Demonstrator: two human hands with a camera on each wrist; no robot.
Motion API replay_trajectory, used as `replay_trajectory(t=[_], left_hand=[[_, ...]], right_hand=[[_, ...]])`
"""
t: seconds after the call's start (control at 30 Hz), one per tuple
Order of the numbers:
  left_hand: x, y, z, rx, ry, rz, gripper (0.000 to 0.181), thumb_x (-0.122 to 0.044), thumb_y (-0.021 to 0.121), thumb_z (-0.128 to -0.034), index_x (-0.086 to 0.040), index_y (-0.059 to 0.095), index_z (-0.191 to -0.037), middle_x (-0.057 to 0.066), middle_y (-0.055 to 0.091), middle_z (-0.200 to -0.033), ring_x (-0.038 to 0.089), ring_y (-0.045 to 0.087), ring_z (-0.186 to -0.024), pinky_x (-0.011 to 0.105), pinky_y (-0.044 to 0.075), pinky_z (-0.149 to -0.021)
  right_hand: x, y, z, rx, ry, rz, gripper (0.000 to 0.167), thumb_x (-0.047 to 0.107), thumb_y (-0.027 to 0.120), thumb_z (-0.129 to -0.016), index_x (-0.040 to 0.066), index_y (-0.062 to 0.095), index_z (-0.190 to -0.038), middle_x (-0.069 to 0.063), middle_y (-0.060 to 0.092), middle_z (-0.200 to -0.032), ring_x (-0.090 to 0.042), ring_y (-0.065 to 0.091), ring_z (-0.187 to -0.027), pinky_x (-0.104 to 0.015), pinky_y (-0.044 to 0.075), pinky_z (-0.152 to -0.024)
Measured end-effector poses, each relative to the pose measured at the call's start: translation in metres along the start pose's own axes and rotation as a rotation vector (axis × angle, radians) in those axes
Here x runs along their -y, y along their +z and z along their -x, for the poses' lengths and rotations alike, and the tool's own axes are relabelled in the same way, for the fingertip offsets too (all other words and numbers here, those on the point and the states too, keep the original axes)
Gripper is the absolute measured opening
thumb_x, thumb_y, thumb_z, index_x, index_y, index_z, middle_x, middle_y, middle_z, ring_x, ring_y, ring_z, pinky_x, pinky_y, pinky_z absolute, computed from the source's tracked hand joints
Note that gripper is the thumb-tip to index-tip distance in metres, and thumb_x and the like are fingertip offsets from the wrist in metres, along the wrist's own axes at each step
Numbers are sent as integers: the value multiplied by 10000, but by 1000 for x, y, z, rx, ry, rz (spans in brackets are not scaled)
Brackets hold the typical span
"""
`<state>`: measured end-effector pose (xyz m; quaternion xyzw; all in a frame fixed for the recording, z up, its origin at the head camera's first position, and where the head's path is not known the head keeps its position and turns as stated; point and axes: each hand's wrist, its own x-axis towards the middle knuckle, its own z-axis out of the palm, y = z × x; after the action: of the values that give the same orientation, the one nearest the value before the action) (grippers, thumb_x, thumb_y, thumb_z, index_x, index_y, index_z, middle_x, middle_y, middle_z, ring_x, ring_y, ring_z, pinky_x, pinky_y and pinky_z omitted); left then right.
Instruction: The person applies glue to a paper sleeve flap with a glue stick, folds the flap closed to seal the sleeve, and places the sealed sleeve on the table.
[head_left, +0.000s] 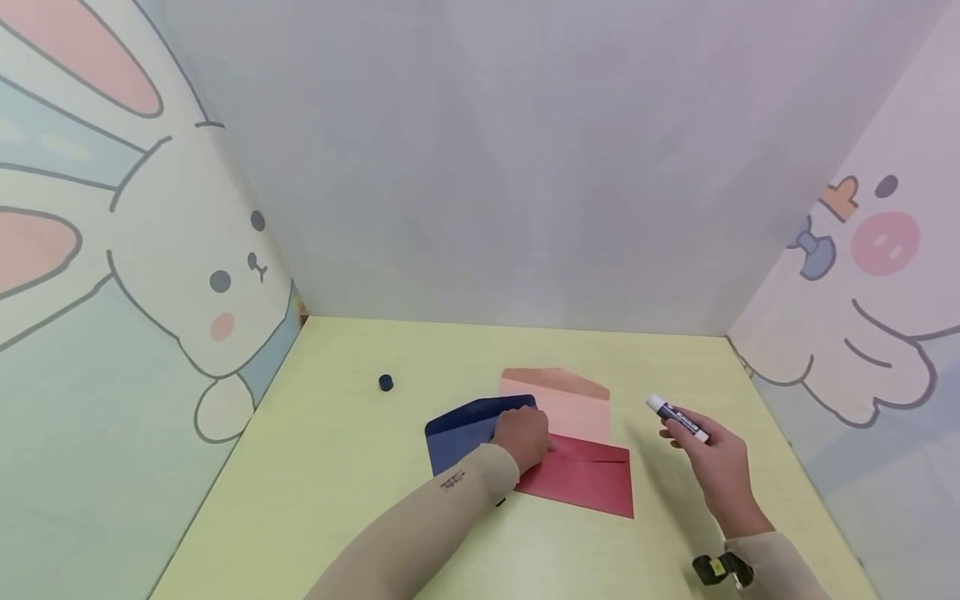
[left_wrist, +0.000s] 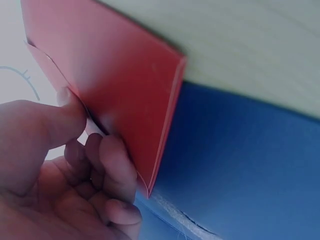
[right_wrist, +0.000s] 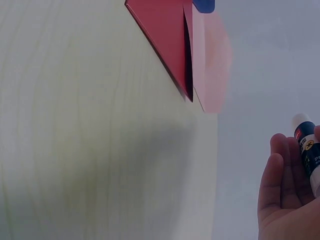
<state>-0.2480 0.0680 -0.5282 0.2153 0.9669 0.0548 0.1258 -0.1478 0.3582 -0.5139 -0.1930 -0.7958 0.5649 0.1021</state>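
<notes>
Centrally, on the pale yellow table, I note the red envelope, the slit along its flap slightly parted. Left hand: thumb and curled fingers pinch the red envelope at the flap edge, near one end. Its left end overlaps the blue envelope; its far edge lies against the pink envelope. Both of these have their flaps folded out, away from the person. Right hand: fingers curled round a glue stick, raised above the table to the right of the envelopes, white end pointing away and leftward. Small dark cap sits well apart, beyond the blue envelope and to its left. Surroundings: plain grey back wall; cartoon rabbit on the left wall.
</notes>
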Motion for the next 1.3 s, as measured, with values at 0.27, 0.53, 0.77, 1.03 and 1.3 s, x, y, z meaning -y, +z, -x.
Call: replay_trajectory(t=[0.27,0.53,0.77,1.03,1.3], left_hand=[[0,1,1,-7,4,-6,340,-464,865,-1081,-134,902,-1153,-1,825,-873,178,702,-742,350,674,-861],[-1,-3,4,-12,2,-3,320,-462,872,-1072,-144,898,-1093,-11,816,-848,170,704,-730,348,679,-846],[-14,-9,11,-42,-47,65,510,-580,719,-1137,-177,775,-830,-23,709,-762,199,719,-792,408,651,-909],[-37,8,8,-57,-125,-120,812,-999,611,-958,-218,779,-811,-11,728,-853,188,667,-775,349,528,-634],[-39,9,8,-69,-199,-61,935,-1010,715,-880,-152,894,-1206,92,815,-1256,262,735,-1058,434,651,-837]], right_hand=[[-1,2,-1,1,-2,0,555,262,813,-1147,-60,688,-1582,330,811,-983,68,823,-917,-140,649,-879],[0,2,-2,13,-33,4,573,320,805,-1154,-52,694,-1574,324,819,-1022,39,840,-957,-138,648,-892],[3,1,-2,8,-20,-30,542,280,815,-1144,-59,708,-1554,275,854,-1023,46,843,-934,-154,661,-883],[3,3,-1,22,-2,-37,539,243,805,-1149,-76,689,-1567,283,846,-1000,51,839,-923,-153,659,-879],[4,4,-1,20,-9,-24,537,241,789,-1159,-71,680,-1582,314,827,-998,79,822,-919,-145,653,-880]])
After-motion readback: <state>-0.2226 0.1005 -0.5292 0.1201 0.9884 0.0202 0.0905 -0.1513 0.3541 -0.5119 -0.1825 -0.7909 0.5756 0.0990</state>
